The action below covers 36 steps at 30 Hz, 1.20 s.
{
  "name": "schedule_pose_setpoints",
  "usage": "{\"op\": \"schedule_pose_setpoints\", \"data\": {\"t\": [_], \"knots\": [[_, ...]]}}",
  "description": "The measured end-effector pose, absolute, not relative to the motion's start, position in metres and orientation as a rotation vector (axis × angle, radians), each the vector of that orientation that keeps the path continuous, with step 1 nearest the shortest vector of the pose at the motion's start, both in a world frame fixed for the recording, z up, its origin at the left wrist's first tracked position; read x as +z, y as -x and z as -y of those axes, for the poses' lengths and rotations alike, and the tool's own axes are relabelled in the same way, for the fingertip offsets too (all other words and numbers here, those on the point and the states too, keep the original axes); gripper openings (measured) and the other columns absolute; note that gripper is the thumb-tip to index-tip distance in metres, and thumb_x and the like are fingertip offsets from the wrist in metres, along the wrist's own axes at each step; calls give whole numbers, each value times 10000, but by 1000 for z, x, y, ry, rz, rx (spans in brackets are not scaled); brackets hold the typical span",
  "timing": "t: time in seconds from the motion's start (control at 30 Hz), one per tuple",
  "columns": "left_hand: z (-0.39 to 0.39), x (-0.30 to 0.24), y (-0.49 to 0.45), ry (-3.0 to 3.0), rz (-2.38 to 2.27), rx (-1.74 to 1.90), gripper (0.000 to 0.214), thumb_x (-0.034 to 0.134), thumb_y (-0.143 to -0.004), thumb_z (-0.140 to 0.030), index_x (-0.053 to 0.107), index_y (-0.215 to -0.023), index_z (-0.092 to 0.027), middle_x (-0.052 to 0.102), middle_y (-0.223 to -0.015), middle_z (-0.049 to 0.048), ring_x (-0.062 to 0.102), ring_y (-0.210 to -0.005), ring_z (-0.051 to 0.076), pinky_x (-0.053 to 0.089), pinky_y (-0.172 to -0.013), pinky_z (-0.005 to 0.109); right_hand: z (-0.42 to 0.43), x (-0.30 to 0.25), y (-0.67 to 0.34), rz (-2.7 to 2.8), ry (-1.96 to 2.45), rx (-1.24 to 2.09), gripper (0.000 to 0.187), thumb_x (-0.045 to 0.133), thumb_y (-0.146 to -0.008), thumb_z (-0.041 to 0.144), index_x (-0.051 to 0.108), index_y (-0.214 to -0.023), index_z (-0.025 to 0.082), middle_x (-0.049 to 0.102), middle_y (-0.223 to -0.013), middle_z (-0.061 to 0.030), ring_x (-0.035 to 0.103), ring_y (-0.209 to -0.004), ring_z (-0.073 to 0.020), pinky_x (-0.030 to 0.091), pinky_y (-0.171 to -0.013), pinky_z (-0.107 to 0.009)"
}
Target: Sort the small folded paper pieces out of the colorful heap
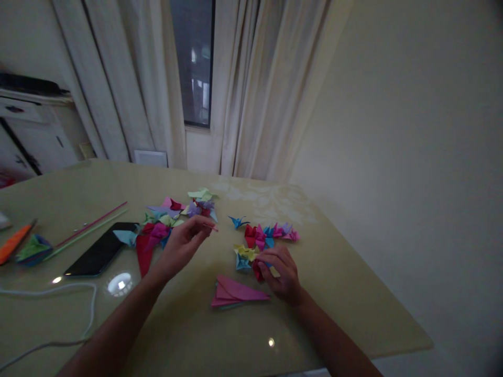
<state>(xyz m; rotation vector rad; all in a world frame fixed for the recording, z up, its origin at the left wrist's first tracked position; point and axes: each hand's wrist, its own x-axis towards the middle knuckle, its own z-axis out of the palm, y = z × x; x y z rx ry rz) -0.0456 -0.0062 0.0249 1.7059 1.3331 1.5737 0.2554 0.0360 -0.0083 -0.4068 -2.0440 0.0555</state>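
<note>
My left hand (pixel 184 243) is raised above the middle of the table, fingers pinched on a thin pinkish strip (pixel 211 227) that sticks out past the fingertips. To the right, my right hand (pixel 283 272) is closed, with thumb and fingers at a small red folded-paper piece (pixel 257 272). Beside it are a yellow folded-paper piece (pixel 246 252) and a light blue one (pixel 242 262). Just beyond lies a row of red, pink, blue and purple origami pieces (pixel 260 236), with a blue paper crane (pixel 238 222) at its left. Pink folded paper (pixel 238 292) lies between my forearms.
A pile of colourful origami (pixel 157 233) lies left of my left hand. Farther left are a black phone (pixel 100 251), thin pink and green sticks (pixel 92 225), an orange-handled tool (pixel 14 243) and a white cable (pixel 93 309). A wall (pixel 396 157) flanks the table's right side.
</note>
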Motion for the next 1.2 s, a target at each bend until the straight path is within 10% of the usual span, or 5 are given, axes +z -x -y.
{"op": "schedule_pose_setpoints", "data": {"t": [0.23, 0.4, 0.8, 1.07, 1.2], "knots": [[22, 24, 12, -1311, -928, 1465, 291, 722, -935, -450, 591, -922, -191, 694, -795, 10, 653, -648, 139, 535, -644, 277, -27, -7, -250, 2182, 241, 131, 666, 593, -988, 641, 549, -1455, 168, 736, -1184, -176, 712, -1069, -313, 575, -876, -452], [30, 16, -11, -1337, -857, 1181, 335, 683, -960, -510, 572, -927, -195, 661, -740, -9, 670, -633, 148, 530, -631, 275, -27, -12, -244, 2070, 186, 82, 293, 601, -1025, 274, 636, -1303, 190, 770, -934, -91, 726, -811, -230, 561, -734, -372], [25, 11, -15, -1476, -841, 1093, 339, 723, -910, -506, 562, -871, -210, 570, -803, -30, 541, -737, 132, 421, -629, 233, -25, -5, -253, 2277, -3, -28, 315, 656, -978, 188, 633, -1292, 201, 758, -877, -61, 677, -702, -170, 506, -655, -312], [-1, 0, 53, -2024, -2248, 1126, 269, 483, -989, -354, 694, -1052, -201, 706, -1181, 143, 611, -1098, 330, 456, -959, 500, -20, 0, -253, 2362, 0, 187, 524, 519, -1027, 492, 642, -1373, 117, 785, -1036, -158, 743, -879, -253, 562, -747, -380], [0, -13, 82, -2162, -2686, 658, 320, 451, -990, -278, 718, -1147, -195, 649, -1391, 176, 534, -1276, 401, 374, -1043, 615, -21, -3, -250, 2337, 12, 415, 260, 580, -1032, 330, 759, -1153, 186, 808, -1057, -112, 761, -891, -206, 573, -795, -337]]}}
